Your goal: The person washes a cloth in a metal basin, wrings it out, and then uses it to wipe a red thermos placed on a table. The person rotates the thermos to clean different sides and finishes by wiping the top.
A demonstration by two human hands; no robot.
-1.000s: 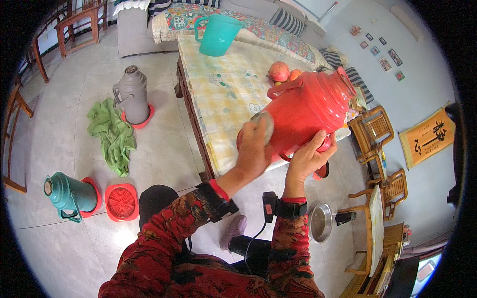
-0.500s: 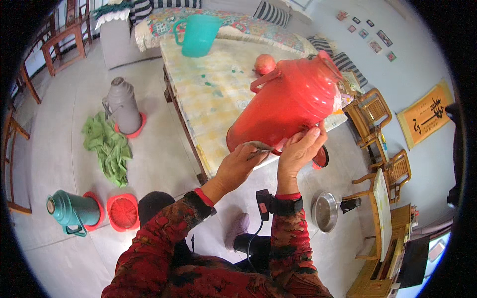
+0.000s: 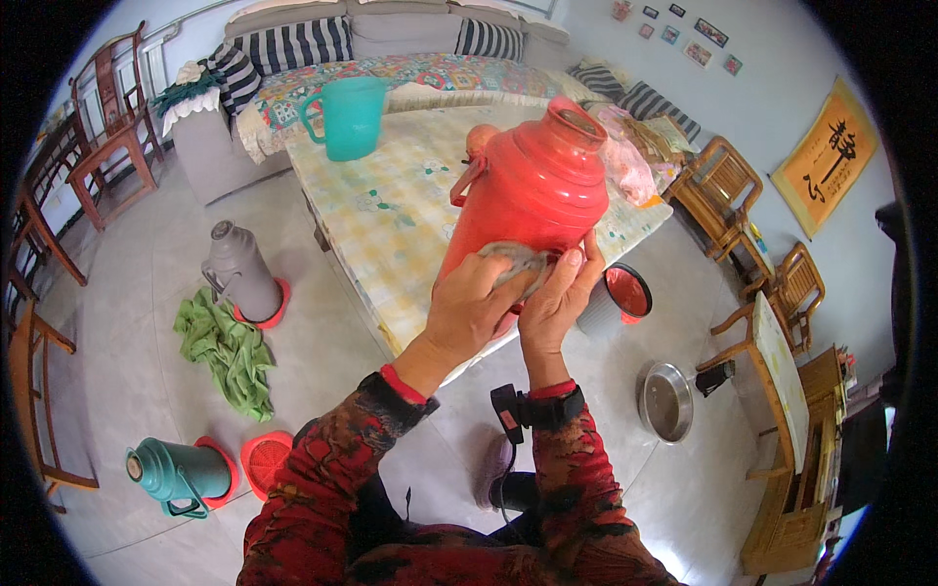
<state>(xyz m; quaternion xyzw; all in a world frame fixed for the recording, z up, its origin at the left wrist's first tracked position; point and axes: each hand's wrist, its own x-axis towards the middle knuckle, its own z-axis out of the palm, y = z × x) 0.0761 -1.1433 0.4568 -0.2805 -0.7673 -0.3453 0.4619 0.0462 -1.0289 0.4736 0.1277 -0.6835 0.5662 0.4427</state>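
A red thermos flask (image 3: 532, 181) tilts away from me above the near part of the table, its open neck at the upper right. My left hand (image 3: 467, 308) presses a greyish cloth (image 3: 523, 264) against the lower side of the flask, fingers closed around the cloth. Beside it, my right hand (image 3: 555, 305) grips the flask from below right, with its thumb in front and some fingers hidden behind. The flask's handle (image 3: 469, 181) sticks out on the left side. Its base is partly hidden by my hands.
The table (image 3: 391, 244) has a yellow checked cover, a teal pitcher (image 3: 352, 122) and a round reddish fruit (image 3: 479, 140). On the floor are a grey thermos (image 3: 244, 273), green cloth (image 3: 227, 356), teal thermos (image 3: 176, 474), metal basin (image 3: 666, 402) and bin (image 3: 620, 298).
The flask has turned more upright and shifted left, so its mouth now shows. My left hand has moved up along its side with the cloth. The whole view has tilted upward.
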